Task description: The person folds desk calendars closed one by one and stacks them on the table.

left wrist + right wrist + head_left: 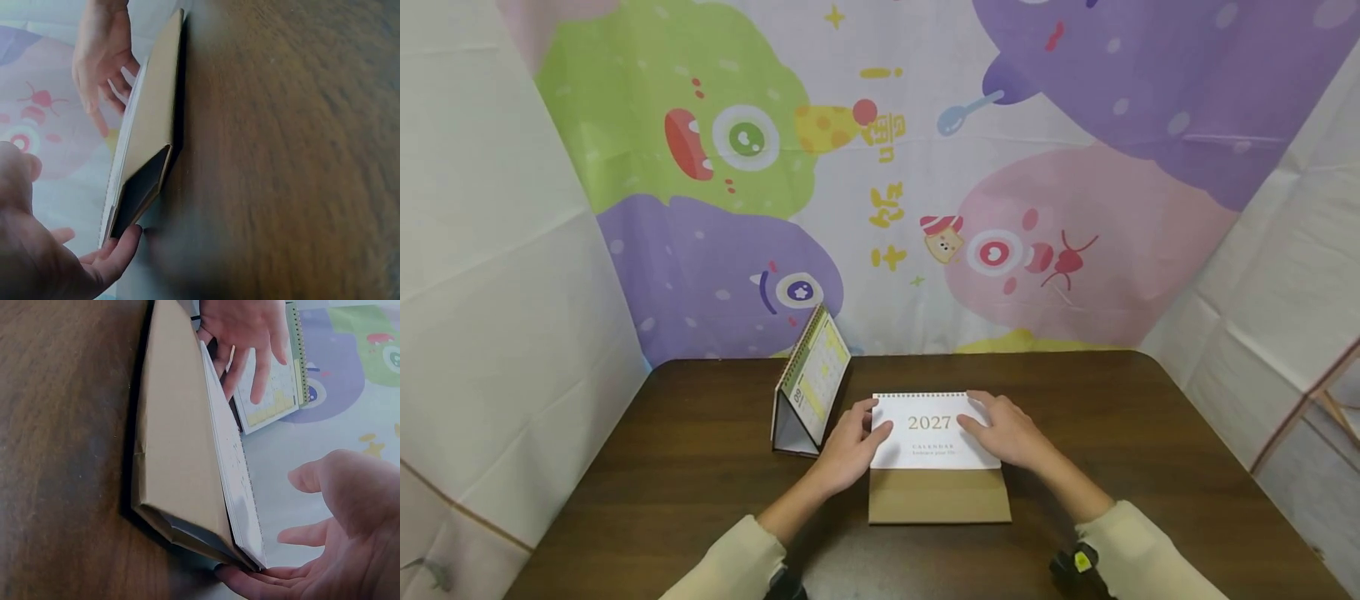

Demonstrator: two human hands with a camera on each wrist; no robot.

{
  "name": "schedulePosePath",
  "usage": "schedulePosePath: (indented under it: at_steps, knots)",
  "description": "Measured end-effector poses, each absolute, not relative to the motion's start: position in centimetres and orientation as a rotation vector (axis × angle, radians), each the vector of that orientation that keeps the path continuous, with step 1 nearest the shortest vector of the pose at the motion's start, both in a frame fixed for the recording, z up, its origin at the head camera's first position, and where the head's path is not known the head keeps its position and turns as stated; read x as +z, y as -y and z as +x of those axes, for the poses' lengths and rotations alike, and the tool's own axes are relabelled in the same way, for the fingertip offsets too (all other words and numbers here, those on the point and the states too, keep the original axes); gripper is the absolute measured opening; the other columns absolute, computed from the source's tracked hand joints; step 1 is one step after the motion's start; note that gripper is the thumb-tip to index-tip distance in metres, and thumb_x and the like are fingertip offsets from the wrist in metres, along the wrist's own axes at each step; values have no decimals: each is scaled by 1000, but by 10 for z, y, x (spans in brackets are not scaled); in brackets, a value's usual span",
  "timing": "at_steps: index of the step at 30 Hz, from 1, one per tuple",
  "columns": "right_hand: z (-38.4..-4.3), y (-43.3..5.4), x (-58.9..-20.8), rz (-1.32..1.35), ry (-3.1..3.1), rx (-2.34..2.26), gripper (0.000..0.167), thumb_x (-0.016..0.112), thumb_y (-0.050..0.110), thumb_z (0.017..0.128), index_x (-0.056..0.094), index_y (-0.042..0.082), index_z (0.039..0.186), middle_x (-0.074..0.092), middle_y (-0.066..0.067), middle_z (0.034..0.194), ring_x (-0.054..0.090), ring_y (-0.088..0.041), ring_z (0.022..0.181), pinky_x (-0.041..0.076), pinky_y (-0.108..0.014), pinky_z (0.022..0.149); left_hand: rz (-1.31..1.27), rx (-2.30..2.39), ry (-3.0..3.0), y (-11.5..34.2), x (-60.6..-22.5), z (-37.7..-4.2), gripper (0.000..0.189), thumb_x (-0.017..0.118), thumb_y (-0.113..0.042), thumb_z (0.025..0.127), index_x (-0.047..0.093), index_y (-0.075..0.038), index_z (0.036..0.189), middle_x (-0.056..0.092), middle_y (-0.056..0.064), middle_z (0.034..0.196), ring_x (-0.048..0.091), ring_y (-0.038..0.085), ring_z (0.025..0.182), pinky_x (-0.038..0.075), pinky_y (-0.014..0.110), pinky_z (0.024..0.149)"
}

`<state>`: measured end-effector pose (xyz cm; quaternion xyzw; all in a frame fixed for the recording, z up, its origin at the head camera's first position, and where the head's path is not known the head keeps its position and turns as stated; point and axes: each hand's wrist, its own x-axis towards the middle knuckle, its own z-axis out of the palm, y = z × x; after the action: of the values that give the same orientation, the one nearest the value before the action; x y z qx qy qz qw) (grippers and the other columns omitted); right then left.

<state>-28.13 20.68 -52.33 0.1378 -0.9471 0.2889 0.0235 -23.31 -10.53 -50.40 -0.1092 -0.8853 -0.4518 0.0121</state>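
Observation:
A desk calendar [936, 496] with a brown cardboard stand and a white cover page reading 2027 stands on the table. My left hand [847, 446] is at its left side; in the left wrist view its fingertips [128, 247] touch the calendar's side edge, while the thumb stays apart. At the right side is my right hand [1011, 429], its fingers [250, 581] against the calendar's upper corner and its thumb lifted off the page in the right wrist view. Both hands have relaxed fingers, and neither pinches the calendar.
Another desk calendar [815, 383], green-topped with yellow-marked pages, stands angled to the left, close to my left hand. The dark wooden table [700, 500] has a printed cartoon curtain [880, 308] behind it and white cloth walls [497, 208] at the sides.

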Motion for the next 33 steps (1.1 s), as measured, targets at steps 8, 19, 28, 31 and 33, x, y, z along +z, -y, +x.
schedulePosePath:
  at_steps: [8,19,28,31,33]
  knots:
    - [-285,-207,-534,402,2938,906,69,66,59,109,70,6,152,77,-20,146,72,-39,132,60,-57,101,-331,-1442,2755,108,-494,-223,57,66,-40,111,62,0,153,69,24,134,70,31,111,56,44,94]
    - [-288,-209,-553,397,2933,907,61,69,53,109,77,3,142,78,-18,143,69,-39,141,57,-61,115,-314,-1427,2733,110,-516,-229,45,67,-33,110,78,3,133,70,28,138,69,39,121,58,56,104]
    - [-271,-202,-543,466,2906,884,49,70,49,109,84,9,134,83,-9,132,72,-25,127,54,-36,93,-292,-1446,2758,118,-521,-223,49,67,-37,110,78,2,138,66,30,143,70,34,121,61,42,96]
    - [-274,-201,-551,445,2913,864,46,70,48,110,85,10,131,83,-9,129,72,-25,123,56,-39,93,-308,-1529,2757,121,-509,-214,52,66,-37,111,75,5,142,61,36,145,71,34,116,67,33,77]
    - [-272,-199,-549,453,2905,860,44,70,47,110,85,11,130,83,-9,127,72,-25,120,56,-40,94,-292,-1606,2754,123,-499,-206,54,66,-35,111,72,7,143,56,39,145,72,33,109,67,34,61]
